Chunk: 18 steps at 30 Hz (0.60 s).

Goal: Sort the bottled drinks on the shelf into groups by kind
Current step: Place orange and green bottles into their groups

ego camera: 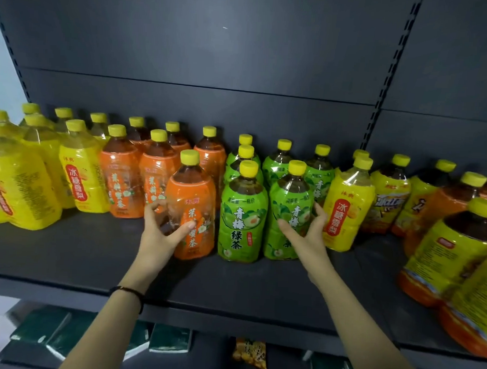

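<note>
Head view is looking down on a dark grey metal shelf (66, 260). Along the bottom of the frame, on a lower level, dark green packs (168, 338) are lying beside an orange snack packet (250, 353). Both forearms are reaching up from the bottom edge, with a dark bracelet (129, 291) sitting on the left wrist. At centre, the left hand (162, 231) is gripping the front orange-label bottle (192, 207), thumb across its label. Just right of centre, the right hand (308, 234) is grasping a green-label bottle (290, 214) the same way. Both bottles are standing upright on the shelf's matt surface. Behind them, orange bottles (122, 179) are clustering left of centre and yellow bottles (81, 171) at far left. A lone yellow-label bottle (347, 211) is standing just right of the held green one, and mixed bottles (454, 255) are crowding the right edge. Farthest back, a dark back panel (214, 57) is filling the upper frame, with a slotted upright (392, 68) running down at upper right.
</note>
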Motion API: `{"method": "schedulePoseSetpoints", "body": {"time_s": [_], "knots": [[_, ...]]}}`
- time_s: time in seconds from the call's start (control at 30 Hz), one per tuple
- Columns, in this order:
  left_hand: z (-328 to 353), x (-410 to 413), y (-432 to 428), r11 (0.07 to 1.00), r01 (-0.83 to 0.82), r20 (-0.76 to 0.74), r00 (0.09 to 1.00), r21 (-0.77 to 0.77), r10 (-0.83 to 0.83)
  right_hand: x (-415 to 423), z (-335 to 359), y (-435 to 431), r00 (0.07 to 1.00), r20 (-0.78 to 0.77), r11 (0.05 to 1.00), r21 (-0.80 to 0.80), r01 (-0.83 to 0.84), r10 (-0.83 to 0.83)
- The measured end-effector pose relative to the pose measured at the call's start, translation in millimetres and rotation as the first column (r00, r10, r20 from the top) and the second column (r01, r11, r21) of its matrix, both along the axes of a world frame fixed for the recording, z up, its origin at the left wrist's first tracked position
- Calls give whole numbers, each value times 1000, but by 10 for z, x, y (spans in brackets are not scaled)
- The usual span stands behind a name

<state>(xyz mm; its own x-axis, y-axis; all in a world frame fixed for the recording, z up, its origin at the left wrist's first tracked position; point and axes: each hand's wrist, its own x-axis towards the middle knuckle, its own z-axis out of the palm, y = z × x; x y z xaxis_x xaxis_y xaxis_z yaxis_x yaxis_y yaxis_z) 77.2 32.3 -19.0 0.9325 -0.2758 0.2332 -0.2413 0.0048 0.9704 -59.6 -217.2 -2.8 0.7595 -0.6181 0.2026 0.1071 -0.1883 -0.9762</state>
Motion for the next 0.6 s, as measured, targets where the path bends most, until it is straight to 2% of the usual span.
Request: {"method": "schedulePoseSetpoints", "body": {"time_s": [0.2, 0.6], "knots": [[39, 310, -262, 955, -244, 208, 956, 166, 208, 31, -62, -14, 997, 46, 998, 5, 63, -63], [63, 493, -541, 804, -560, 287, 818, 202, 498, 485, -51, -82, 983, 29, 979, -94, 183, -181]]}}
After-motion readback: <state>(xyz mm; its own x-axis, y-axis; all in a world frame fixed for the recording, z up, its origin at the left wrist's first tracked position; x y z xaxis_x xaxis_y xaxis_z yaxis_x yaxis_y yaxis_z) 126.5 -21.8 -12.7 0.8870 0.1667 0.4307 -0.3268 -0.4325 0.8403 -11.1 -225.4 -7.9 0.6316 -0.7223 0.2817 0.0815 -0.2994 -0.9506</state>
